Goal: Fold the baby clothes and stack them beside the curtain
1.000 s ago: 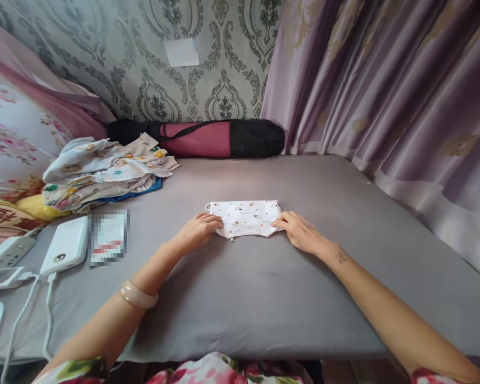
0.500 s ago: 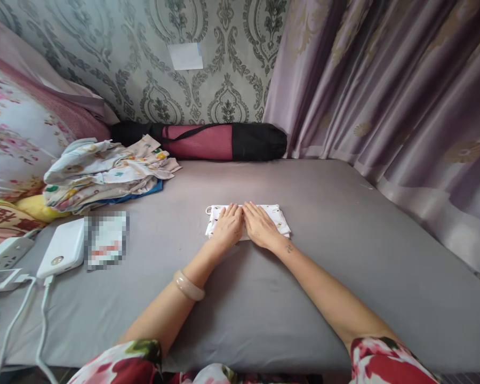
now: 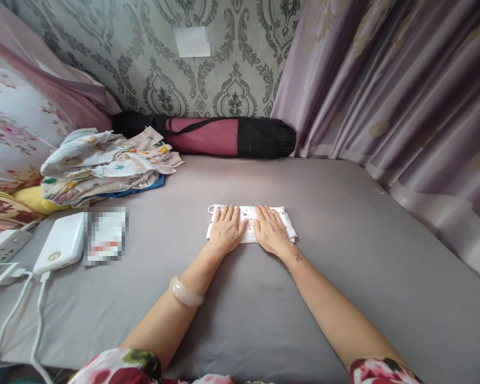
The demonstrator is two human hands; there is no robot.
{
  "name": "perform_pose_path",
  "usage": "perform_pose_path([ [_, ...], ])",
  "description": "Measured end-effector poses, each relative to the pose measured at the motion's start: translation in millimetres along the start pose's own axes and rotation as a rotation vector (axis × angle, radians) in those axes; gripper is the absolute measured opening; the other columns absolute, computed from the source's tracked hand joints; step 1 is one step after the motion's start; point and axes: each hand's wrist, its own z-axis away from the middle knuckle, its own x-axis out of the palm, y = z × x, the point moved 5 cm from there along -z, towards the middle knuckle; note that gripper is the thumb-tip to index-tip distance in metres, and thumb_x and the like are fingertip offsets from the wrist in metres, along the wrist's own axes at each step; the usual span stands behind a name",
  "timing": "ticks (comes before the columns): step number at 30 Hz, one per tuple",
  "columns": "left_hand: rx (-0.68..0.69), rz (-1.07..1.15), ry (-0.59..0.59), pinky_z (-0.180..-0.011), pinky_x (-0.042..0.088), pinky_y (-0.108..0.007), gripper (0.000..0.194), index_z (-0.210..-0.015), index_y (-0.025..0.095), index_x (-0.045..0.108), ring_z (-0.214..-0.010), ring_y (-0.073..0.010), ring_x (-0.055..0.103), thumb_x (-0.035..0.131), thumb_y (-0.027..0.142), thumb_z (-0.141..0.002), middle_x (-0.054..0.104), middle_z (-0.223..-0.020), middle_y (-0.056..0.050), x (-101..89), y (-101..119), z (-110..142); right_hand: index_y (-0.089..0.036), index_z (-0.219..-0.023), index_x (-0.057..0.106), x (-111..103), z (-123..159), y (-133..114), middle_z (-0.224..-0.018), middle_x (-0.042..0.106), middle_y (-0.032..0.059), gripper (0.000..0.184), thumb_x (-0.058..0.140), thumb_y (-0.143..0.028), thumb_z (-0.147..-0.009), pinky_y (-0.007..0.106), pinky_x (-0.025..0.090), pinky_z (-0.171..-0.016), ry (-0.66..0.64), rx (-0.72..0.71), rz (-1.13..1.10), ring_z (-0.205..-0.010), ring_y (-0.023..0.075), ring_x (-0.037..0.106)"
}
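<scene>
A folded white cloth [image 3: 248, 230] with small dark and tan prints lies on the grey sheet in front of me. A thin white loop sticks out at its upper left corner. My left hand [image 3: 226, 230] rests flat on the left part of the cloth, fingers stretched away from me. On the right part, my right hand [image 3: 272, 230] lies flat too, fingers extended. A strip of cloth shows between the two hands; the rest under the palms is hidden.
A pile of printed clothes [image 3: 108, 165] lies at the back left, beside a floral pillow [image 3: 8, 117]. A long black and red bag [image 3: 208, 137] lies along the wall. A white power bank [image 3: 62, 242], cables and a power strip [image 3: 8, 245] sit at left. Curtains [image 3: 384, 80] hang at right.
My hands have moved apart over the cloth, from nearly touching in the middle to one on each side. The camera view has shifted slightly.
</scene>
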Motion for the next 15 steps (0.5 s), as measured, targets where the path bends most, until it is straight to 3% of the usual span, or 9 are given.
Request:
perform_pose_path([
  [10, -0.1, -0.03, -0.011, -0.119, 0.022, -0.05, 0.064, -0.144, 0.007, 0.044, -0.145, -0.0303, 0.031, 0.019, 0.046, -0.1, 0.041, -0.152, -0.017, 2.5, -21.5, 2.0, -0.001, -0.147, 0.04, -5.9, 5.9, 22.5, -0.154, 0.037, 0.0162, 0.057, 0.024, -0.031, -0.1, 0.044, 0.015, -0.12, -0.011, 0.187, 0.091, -0.146, 0.0267, 0.027],
  [15, -0.118, -0.02, -0.076, -0.119, 0.023, -0.049, 0.064, -0.146, 0.006, 0.041, -0.147, -0.0305, 0.026, 0.02, 0.044, -0.1, 0.036, -0.155, -0.016, 0.0, -33.0, 2.3, -0.002, -0.148, 0.038, -8.4, 6.9, 32.0, -0.156, 0.033, 0.0149, 0.057, 0.025, -0.029, -0.099, 0.044, 0.018, -0.12, -0.047, 0.233, 0.097, -0.146, 0.0268, 0.025],
])
